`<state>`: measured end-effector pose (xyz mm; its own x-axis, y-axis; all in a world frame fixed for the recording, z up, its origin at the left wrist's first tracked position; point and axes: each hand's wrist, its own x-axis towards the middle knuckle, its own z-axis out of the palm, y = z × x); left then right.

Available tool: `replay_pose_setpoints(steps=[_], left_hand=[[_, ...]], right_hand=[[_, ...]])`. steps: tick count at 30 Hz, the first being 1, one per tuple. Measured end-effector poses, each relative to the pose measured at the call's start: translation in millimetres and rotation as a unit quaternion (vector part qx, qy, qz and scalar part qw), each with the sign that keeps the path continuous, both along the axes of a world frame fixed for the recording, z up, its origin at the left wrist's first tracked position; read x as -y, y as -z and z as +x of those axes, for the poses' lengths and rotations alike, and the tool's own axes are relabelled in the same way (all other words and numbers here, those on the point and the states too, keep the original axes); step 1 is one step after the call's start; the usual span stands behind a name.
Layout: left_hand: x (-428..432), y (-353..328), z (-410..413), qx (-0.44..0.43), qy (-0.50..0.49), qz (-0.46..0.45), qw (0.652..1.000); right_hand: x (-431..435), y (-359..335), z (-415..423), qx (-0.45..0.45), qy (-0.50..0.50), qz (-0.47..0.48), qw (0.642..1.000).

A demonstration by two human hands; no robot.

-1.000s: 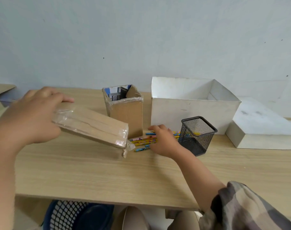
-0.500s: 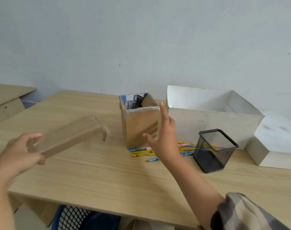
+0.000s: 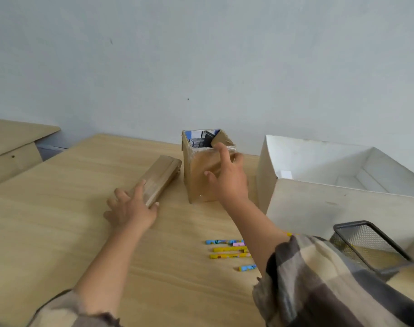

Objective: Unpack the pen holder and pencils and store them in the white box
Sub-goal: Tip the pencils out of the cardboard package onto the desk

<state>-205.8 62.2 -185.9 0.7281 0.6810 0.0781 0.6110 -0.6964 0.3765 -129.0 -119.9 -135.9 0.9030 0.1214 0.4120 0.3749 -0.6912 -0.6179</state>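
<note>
Fingers [image 3: 222, 152] of the right hand [image 3: 227, 182] are spread apart and nothing is clamped between them. The index tip is raised to the taped top rim of the upright cardboard carton [image 3: 199, 175], and the thumb is held out before its front face; whether the card is actually touched cannot be told.

The carton lies straight ahead of these fingers, with its long axis vertical and its mouth facing up. Dark mesh pieces [image 3: 200, 140], judged to be more pen holders, are seen inside, just beyond the index tip. The right hand is clearly the nearer one, so a reach over the rim and down is judged to be called for.

The left hand [image 3: 130, 210] is laid, fingers loosely extended, on the near end of a flat cardboard packet [image 3: 162, 172] that lies on the table [image 3: 59, 232] just left of the carton.

One black mesh pen holder [image 3: 371, 246] is already unpacked at the near right, before the white box [image 3: 319, 204]. The pencils [image 3: 227, 249] are spread on the table with their long axes running left to right, partly hidden by the right forearm. Nothing is yet seen stored in the white box.
</note>
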Motion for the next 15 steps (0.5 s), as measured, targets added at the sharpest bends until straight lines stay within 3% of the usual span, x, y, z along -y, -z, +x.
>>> replay_pose_setpoints(steps=[9,15], left_hand=[[-16.7,4.9,92.2,0.011,-0.008,-0.025,1.000],[-21.9,19.1,118.5,0.114,-0.021,-0.017,0.993]], right_hand=[[-43.5,0.0,86.0,0.001,0.025,-0.012,1.000],[-60.6,0.4,123.9,0.006,0.031,-0.013,0.999]])
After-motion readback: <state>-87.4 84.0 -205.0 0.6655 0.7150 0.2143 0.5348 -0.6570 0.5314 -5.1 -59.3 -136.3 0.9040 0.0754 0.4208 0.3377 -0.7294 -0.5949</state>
